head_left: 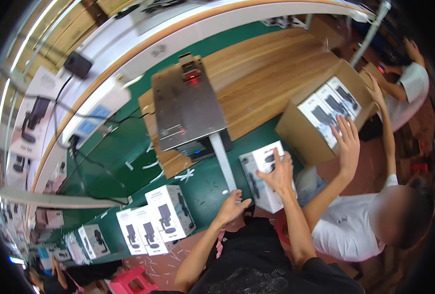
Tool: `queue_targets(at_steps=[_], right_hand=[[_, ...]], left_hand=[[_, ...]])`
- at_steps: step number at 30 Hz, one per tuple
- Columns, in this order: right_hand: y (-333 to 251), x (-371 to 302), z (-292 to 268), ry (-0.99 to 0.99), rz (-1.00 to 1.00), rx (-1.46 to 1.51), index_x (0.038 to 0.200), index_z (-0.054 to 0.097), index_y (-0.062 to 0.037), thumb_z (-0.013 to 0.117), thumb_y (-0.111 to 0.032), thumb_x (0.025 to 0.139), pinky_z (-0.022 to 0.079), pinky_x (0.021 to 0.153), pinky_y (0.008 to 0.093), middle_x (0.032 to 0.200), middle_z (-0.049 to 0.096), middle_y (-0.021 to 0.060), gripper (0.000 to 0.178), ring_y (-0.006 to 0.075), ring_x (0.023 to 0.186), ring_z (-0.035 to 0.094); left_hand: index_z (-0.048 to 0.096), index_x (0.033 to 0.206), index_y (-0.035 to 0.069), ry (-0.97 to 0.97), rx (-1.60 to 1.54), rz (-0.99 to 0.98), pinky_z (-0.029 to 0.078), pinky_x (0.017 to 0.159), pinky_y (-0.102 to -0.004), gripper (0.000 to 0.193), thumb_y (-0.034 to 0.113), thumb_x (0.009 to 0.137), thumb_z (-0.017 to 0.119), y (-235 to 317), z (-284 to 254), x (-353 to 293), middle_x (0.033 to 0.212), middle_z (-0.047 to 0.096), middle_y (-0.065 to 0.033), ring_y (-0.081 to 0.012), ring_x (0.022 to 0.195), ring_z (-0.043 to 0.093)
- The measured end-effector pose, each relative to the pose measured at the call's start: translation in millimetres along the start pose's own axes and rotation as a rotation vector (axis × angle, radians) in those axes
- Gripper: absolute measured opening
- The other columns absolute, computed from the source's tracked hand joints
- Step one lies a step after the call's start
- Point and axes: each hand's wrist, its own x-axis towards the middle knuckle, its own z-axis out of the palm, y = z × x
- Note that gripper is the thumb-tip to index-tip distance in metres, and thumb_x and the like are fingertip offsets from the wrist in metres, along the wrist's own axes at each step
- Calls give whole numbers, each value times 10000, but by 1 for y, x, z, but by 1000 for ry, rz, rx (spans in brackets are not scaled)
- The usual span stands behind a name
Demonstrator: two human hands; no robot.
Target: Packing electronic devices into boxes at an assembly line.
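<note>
1. Surface: green table (207, 180); wood-grain board (264, 78) under the grey machine (188, 108), the landmark. Reddish floor (176, 252) on its near side, scrap-littered.
2. White box (260, 191): right of and nearer than machine; right hand (280, 176) spread on it.
3. Left hand (233, 208): near side of machine, fingers bent beside white strip (222, 159); pinching cannot be told.
4. Labels: box bears dark print, mostly covered.
</note>
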Motion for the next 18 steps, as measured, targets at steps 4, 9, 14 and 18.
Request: queue_targets(at_steps=[4,9,14,18], right_hand=[[20,56,16,40,35,-266,1431,485,-24,923,-417,536,430,936,571,1349,422,377,1071,499,1118,511],[22,82,14,84,-44,-417,1309,552,0,810,-270,751,357,1018,587,1387,417,329,671,500,1268,405],[-25,6,44,146,-234,65,1195,586,6,714,-142,810,364,1053,541,1349,448,291,431,464,1246,440],[-69,-71,66,-103,-142,292,1096,599,-2,690,-112,820,397,1043,495,1302,477,244,311,434,1223,469]], left_hand=[[486,1300,-91,260,137,23,484,969,-447,627,330,894,712,-1,-45,-40,1277,546,-311,-387,1174,578],[428,1332,-133,990,661,-9,300,1113,-545,671,325,909,677,-69,-125,-77,1391,374,-410,-529,1329,356],[302,1422,-173,1020,864,-138,139,1156,-636,940,535,892,619,-110,-142,-71,1418,225,-508,-616,1392,160],[318,1452,-110,890,889,-188,191,1133,-650,987,461,768,743,-71,-116,-50,1390,264,-495,-613,1321,271]])
